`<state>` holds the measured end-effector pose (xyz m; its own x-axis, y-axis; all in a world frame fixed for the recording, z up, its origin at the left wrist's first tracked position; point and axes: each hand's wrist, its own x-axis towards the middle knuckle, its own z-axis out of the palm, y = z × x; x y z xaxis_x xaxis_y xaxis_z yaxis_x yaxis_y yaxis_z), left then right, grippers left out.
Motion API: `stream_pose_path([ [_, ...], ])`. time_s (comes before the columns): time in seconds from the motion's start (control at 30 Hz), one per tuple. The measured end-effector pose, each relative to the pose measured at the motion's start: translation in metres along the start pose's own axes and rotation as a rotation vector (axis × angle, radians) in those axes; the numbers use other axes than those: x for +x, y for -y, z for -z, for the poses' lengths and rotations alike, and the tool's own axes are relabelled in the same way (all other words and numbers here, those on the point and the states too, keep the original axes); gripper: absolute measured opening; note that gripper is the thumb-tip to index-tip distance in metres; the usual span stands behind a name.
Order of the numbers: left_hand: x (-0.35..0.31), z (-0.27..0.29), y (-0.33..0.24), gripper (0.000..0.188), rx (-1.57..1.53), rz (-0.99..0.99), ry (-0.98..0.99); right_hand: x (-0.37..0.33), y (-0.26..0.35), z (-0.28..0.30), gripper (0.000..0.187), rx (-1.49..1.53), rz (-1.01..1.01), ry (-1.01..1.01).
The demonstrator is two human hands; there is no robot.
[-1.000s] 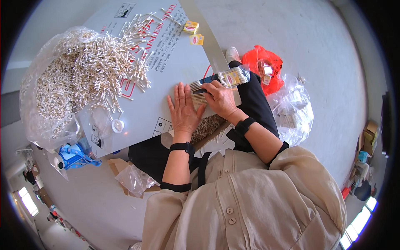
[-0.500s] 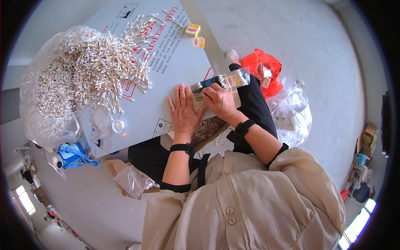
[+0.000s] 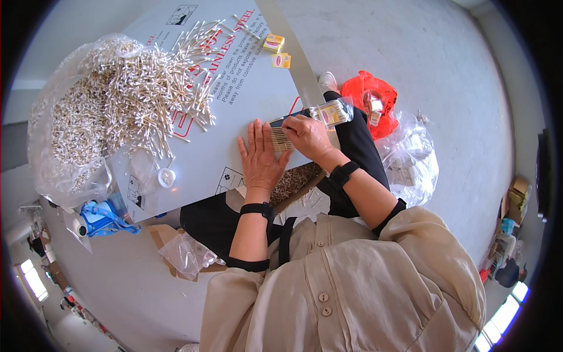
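A row of cotton swabs (image 3: 281, 139) lies side by side at the near edge of the table. My left hand (image 3: 261, 159) rests flat at the row's left side, fingers stretched out. Over the row's right side is my right hand (image 3: 309, 138), its fingers curled together; what they pinch, if anything, is hidden. A dark strip (image 3: 281, 121) lies just beyond the row, partly covered by my right hand. Right of it, a clear pack of cotton swabs (image 3: 332, 112) with a yellow label sits at the table's edge.
A large clear bag (image 3: 44, 126) spills a heap of loose swabs (image 3: 132, 88) over the table (image 3: 252, 88). Two small yellow packets (image 3: 281, 60) lie at the far right edge, and a small round white container (image 3: 166, 178) at left. Red (image 3: 384, 91) and clear (image 3: 419, 152) plastic bags are on the floor.
My right hand has shifted slightly, its fingers now covering more of the dark strip. My left hand stays flat in almost the same place.
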<state>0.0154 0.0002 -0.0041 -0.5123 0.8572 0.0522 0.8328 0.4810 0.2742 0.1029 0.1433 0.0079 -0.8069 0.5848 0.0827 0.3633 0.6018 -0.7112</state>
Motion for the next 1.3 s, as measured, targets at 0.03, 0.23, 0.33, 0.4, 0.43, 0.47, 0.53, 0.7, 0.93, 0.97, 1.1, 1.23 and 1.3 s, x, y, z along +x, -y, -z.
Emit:
stream_pose_path([
  [0.03, 0.0, 0.0, 0.001, 0.086, 0.002, -0.004, 0.002, 0.003, 0.0, 0.0, 0.013, 0.0, 0.002, 0.002],
  [0.23, -0.003, -0.002, 0.002, 0.086, 0.005, -0.02, -0.013, 0.037, -0.001, -0.006, 0.008, -0.044, 0.123, -0.038],
  [0.33, -0.001, -0.004, -0.001, 0.086, 0.004, -0.031, -0.023, 0.061, -0.005, -0.013, 0.007, -0.147, 0.148, -0.028],
  [0.4, -0.001, -0.003, -0.002, 0.087, 0.001, -0.037, -0.032, 0.075, -0.006, -0.011, 0.01, -0.144, 0.154, -0.057],
  [0.43, 0.0, -0.003, -0.002, 0.086, 0.003, -0.025, -0.002, 0.078, -0.007, -0.007, 0.006, -0.154, 0.162, -0.004],
  [0.47, 0.0, -0.002, -0.002, 0.086, 0.004, -0.014, 0.028, 0.075, -0.007, -0.003, 0.006, -0.157, 0.157, -0.003],
  [0.53, -0.002, -0.004, 0.001, 0.086, 0.002, -0.017, 0.007, 0.066, -0.005, 0.003, 0.014, -0.1, 0.197, 0.001],
  [0.7, -0.003, -0.003, 0.003, 0.082, 0.004, -0.028, -0.02, -0.001, -0.002, 0.031, 0.049, -0.189, 0.328, 0.174],
  [0.93, 0.0, -0.001, 0.001, 0.074, 0.023, -0.012, 0.007, -0.038, -0.005, 0.022, 0.06, -0.484, 0.41, 0.22],
  [0.97, 0.0, -0.002, 0.002, 0.073, 0.031, -0.014, 0.005, -0.036, -0.005, 0.019, 0.056, -0.478, 0.418, 0.194],
  [1.1, 0.0, -0.001, 0.003, 0.071, 0.024, -0.018, 0.027, -0.027, -0.01, 0.013, 0.054, -0.493, 0.438, 0.18],
  [1.23, 0.0, -0.001, 0.0, 0.073, 0.03, 0.005, 0.042, -0.018, -0.011, 0.016, 0.051, -0.506, 0.466, 0.199],
  [1.3, 0.0, -0.002, -0.004, 0.074, 0.037, 0.016, 0.046, -0.014, -0.014, 0.018, 0.051, -0.507, 0.47, 0.201],
])
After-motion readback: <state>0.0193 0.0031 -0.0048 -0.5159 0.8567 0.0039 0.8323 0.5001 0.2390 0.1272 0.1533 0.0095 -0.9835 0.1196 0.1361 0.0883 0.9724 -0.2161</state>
